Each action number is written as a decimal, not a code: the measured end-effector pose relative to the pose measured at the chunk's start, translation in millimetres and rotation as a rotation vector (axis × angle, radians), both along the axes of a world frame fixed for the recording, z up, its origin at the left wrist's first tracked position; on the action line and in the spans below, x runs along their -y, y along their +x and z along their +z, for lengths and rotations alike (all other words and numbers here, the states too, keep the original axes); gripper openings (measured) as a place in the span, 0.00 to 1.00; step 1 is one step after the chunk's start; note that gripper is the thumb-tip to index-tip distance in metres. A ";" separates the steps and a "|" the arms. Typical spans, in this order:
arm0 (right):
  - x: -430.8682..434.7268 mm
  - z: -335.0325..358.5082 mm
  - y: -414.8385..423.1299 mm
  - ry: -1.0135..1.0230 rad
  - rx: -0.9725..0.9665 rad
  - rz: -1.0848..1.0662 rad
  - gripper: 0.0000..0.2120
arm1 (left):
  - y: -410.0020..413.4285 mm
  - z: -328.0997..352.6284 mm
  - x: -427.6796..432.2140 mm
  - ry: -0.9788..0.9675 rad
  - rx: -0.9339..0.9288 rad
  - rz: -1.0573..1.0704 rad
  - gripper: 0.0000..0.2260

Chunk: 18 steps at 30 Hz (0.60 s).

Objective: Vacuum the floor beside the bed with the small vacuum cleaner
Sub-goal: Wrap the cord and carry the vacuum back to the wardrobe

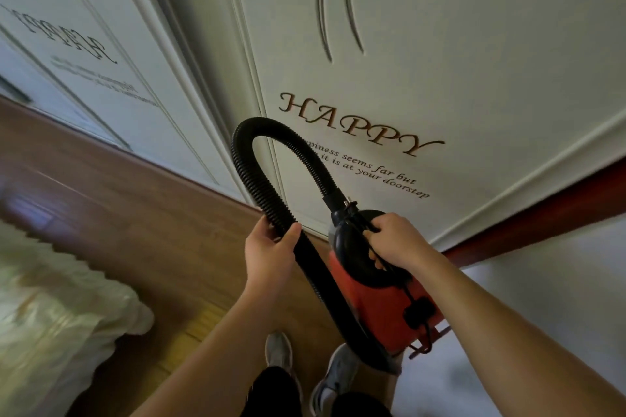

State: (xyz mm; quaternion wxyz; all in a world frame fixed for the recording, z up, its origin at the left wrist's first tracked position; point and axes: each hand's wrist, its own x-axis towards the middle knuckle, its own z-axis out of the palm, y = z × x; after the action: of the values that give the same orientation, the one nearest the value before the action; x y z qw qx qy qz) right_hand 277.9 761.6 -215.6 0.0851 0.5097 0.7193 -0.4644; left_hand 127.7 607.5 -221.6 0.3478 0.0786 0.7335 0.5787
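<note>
– Where do we have the vacuum cleaner (372,308)?
– Held in front of the HAPPY door (440,61); our right hand (396,240) curls round its handle (350,252), our left hand (274,247) clasps the hose (244,159).

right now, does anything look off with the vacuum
The cord runs over the handle under the right hand, and what looks like its plug hangs against the vacuum, so it seems not plugged in. The left hand grips the hose; nothing else stands out.

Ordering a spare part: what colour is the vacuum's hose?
The hose is black, ribbed, against the red vacuum; head view shows it best.
</note>
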 end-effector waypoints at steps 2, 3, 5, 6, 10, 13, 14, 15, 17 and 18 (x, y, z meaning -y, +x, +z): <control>-8.2 -24.6 -6.0 -0.028 0.033 0.010 0.09 | -2.5 -24.7 -6.4 -0.028 0.016 0.004 0.05; -12.2 -40.1 -9.2 -0.034 0.051 0.017 0.09 | -4.0 -38.7 -9.7 -0.043 0.018 0.000 0.06; -20.6 -73.8 -16.1 -0.040 0.084 0.043 0.09 | -8.6 -69.7 -18.0 -0.073 0.023 -0.002 0.07; -24.9 -91.1 -21.0 -0.043 0.100 0.058 0.09 | -11.9 -86.4 -22.3 -0.093 0.027 -0.001 0.07; -41.4 -163.2 -43.3 -0.056 0.148 0.115 0.09 | -28.2 -158.3 -35.8 -0.152 0.044 0.026 0.09; -47.6 -221.8 -57.2 -0.070 0.166 0.144 0.09 | -41.8 -216.0 -43.3 -0.179 0.043 0.046 0.08; -48.9 -239.6 -60.2 -0.070 0.167 0.156 0.09 | -45.7 -233.9 -44.9 -0.188 0.040 0.056 0.07; -49.9 -245.0 -61.8 -0.066 0.172 0.167 0.10 | -48.5 -241.1 -46.1 -0.192 0.042 0.068 0.06; -51.7 -282.3 -67.7 -0.057 0.176 0.192 0.11 | -53.5 -279.8 -46.7 -0.200 0.066 0.095 0.05; -52.6 -300.8 -71.4 -0.052 0.183 0.207 0.11 | -55.6 -300.0 -46.5 -0.201 0.075 0.104 0.05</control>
State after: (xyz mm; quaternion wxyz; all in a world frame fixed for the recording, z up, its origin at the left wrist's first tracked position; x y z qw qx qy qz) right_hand 206.5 814.2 -516.3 0.2109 0.4708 0.7448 -0.4232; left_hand 72.1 654.0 -521.6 0.3506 -0.0164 0.7775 0.5218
